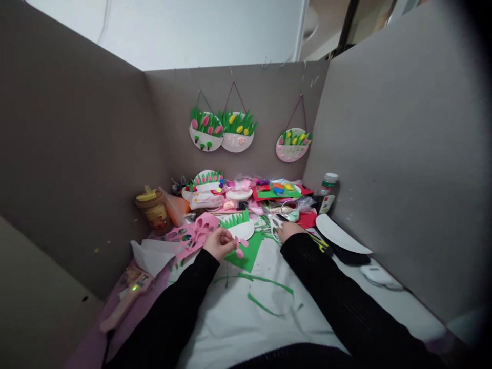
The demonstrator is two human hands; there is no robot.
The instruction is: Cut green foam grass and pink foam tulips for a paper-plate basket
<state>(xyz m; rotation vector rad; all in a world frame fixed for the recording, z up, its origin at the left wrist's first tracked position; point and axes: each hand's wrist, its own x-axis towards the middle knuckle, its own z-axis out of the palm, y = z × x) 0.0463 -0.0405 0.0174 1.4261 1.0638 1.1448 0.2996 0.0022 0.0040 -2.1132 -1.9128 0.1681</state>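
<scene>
My left hand point(221, 244) is closed in a pinch at some small pink paper ovals point(240, 253), which are over a green paper sheet point(251, 258). Just beyond it lies a cut white paper plate point(246, 231) with green paper grass point(237, 219) along its upper edge. My right hand point(289, 231) is farther right, its fingers closed at a pair of white-handled scissors point(274, 223); the fingertips are partly hidden. Left of my left hand is a pink sheet with holes cut out point(203, 226).
A glue gun point(128, 300) with a lit green light lies at left, near a lidded brown cup point(154, 210). Right are a bottle point(327, 193) and a white plate piece point(340, 234). Craft supplies are heaped at the back; decorated plates point(238, 141) hang on the grey partition.
</scene>
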